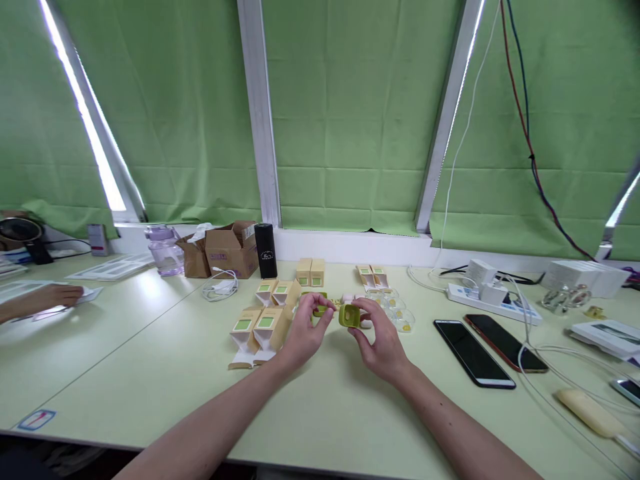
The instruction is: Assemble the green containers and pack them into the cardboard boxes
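My right hand [381, 341] pinches a small olive-green square cup [349, 316] between thumb and fingers, its hollow side turned towards me. Just to the left, my left hand [309, 330] has its thumb and fingertips drawn together. A green piece [320, 295] shows partly behind those fingers; I cannot tell whether they grip it. Small open cardboard boxes with green windows [270, 323] stand beside my left hand. Past my right hand lies a clear plastic tray with rounded cups [400, 313], some holding yellow bits. Small pale pink pieces [347, 299] are partly hidden behind the hands.
More small boxes [310, 272] stand farther back, near a black cylinder [266, 250], a brown carton [233, 250] and a purple bottle [165, 251]. Two phones [474, 353], a power strip [493, 303] and loose cables lie right. Another person's hand [53, 297] rests on papers at left.
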A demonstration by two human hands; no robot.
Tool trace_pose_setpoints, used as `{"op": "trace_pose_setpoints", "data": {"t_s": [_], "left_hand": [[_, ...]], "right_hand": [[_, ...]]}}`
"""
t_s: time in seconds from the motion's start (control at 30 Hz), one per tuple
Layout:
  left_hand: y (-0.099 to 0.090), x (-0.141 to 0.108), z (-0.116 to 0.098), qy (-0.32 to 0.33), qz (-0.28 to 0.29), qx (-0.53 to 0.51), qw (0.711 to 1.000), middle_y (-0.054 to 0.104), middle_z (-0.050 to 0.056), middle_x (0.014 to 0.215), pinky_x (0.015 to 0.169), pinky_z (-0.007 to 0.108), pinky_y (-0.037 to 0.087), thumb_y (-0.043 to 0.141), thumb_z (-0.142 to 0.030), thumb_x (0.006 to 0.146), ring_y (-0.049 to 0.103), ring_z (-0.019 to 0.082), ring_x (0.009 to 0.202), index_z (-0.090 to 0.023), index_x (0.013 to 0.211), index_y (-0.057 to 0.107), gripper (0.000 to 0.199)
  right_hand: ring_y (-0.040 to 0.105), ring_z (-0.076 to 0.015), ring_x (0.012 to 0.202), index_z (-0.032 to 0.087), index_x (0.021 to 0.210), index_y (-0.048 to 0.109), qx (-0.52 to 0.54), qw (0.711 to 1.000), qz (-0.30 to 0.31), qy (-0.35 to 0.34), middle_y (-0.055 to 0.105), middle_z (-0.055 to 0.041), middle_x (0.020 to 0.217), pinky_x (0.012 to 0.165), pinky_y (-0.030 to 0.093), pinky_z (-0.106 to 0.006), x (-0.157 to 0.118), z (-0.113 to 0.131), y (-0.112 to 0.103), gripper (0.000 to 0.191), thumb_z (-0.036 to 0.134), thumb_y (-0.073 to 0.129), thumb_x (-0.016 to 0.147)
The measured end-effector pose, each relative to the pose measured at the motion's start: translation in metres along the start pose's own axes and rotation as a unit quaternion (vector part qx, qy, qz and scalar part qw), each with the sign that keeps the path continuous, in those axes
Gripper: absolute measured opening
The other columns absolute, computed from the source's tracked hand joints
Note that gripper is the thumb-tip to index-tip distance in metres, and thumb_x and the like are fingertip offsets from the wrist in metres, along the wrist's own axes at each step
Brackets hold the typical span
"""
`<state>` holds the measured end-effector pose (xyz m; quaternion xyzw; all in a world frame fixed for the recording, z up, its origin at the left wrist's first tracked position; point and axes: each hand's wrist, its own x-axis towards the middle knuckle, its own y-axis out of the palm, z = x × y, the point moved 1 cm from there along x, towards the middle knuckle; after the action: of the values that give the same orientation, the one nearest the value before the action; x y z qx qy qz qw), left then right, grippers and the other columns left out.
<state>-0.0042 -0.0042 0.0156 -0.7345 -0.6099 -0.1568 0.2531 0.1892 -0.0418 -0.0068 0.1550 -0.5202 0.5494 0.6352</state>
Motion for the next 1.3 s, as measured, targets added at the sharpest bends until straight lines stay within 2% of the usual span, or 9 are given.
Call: {"op": "trace_pose_setpoints", "data": {"t_s": [0.13, 0.27, 0.4, 0.5, 0.7, 0.93, 1.3], "left_hand": [[-0.0023, -0.0038, -0.0015, 0.059, 0.036, 0.075, 0.995, 0.059, 0.012, 0.125, 0.105, 0.042, 0.045, 0.070, -0.035, 0.091, 0.055, 0.027, 0.121, -0.024, 0.122, 0.063, 0.034], [-0.0006, -0.0057, -0.0011, 0.117, 0.068, 0.105, 0.985, 0.059, 0.012, 0.130, 0.106, 0.044, 0.045, 0.073, -0.028, 0.088, 0.050, 0.030, 0.128, -0.026, 0.132, 0.059, 0.047], [0.0013, -0.0051, -0.0033, 0.159, 0.068, 0.122, 0.977, 0.065, 0.011, 0.125, 0.109, 0.048, 0.043, 0.074, -0.023, 0.087, 0.048, 0.031, 0.128, -0.026, 0.130, 0.062, 0.045], [0.0013, -0.0042, -0.0048, 0.164, 0.064, 0.125, 0.976, 0.068, 0.011, 0.123, 0.109, 0.049, 0.043, 0.076, -0.023, 0.086, 0.050, 0.032, 0.126, -0.026, 0.127, 0.066, 0.042], [0.0007, -0.0036, -0.0015, 0.183, 0.061, 0.133, 0.972, 0.069, 0.011, 0.119, 0.107, 0.050, 0.045, 0.077, -0.020, 0.085, 0.050, 0.031, 0.123, -0.025, 0.124, 0.067, 0.041], [0.0004, -0.0029, 0.0010, 0.215, 0.055, 0.143, 0.964, 0.069, 0.011, 0.119, 0.104, 0.051, 0.048, 0.076, -0.018, 0.086, 0.052, 0.030, 0.120, -0.024, 0.125, 0.066, 0.041], [0.0000, -0.0032, 0.0014, 0.227, 0.052, 0.154, 0.960, 0.069, 0.010, 0.119, 0.103, 0.050, 0.049, 0.075, -0.015, 0.086, 0.052, 0.029, 0.120, -0.024, 0.125, 0.065, 0.042]], "right_hand": [[0.062, -0.0307, 0.125, 0.028, 0.135, 0.051, -0.010, 1.000, -0.002, -0.013, 0.064, -0.0138, 0.132, 0.082, 0.064, -0.043, -0.0008, -0.0002, 0.0000, 0.042, 0.016, 0.058, 0.095], [0.062, -0.0303, 0.127, 0.027, 0.126, 0.056, -0.040, 0.998, 0.012, -0.040, 0.065, -0.0139, 0.131, 0.089, 0.063, -0.047, -0.0008, 0.0009, -0.0013, 0.033, 0.015, 0.058, 0.096], [0.062, -0.0303, 0.129, 0.027, 0.128, 0.058, -0.066, 0.995, 0.020, -0.072, 0.065, -0.0134, 0.135, 0.102, 0.059, -0.053, 0.0003, 0.0031, -0.0020, 0.034, 0.014, 0.056, 0.096], [0.062, -0.0299, 0.130, 0.028, 0.129, 0.059, -0.074, 0.993, 0.023, -0.084, 0.065, -0.0129, 0.136, 0.105, 0.057, -0.053, 0.0017, 0.0048, -0.0027, 0.036, 0.013, 0.056, 0.096], [0.063, -0.0300, 0.128, 0.027, 0.130, 0.061, -0.088, 0.991, 0.018, -0.099, 0.065, -0.0133, 0.134, 0.102, 0.059, -0.051, 0.0023, 0.0042, -0.0029, 0.038, 0.011, 0.057, 0.096], [0.064, -0.0294, 0.124, 0.020, 0.128, 0.061, -0.125, 0.983, 0.005, -0.135, 0.065, -0.0171, 0.132, 0.098, 0.061, -0.047, 0.0017, 0.0026, -0.0009, 0.035, 0.009, 0.057, 0.095], [0.064, -0.0299, 0.124, 0.020, 0.129, 0.060, -0.135, 0.980, 0.008, -0.143, 0.064, -0.0175, 0.132, 0.096, 0.062, -0.048, 0.0031, 0.0038, -0.0009, 0.036, 0.008, 0.055, 0.096]]}}
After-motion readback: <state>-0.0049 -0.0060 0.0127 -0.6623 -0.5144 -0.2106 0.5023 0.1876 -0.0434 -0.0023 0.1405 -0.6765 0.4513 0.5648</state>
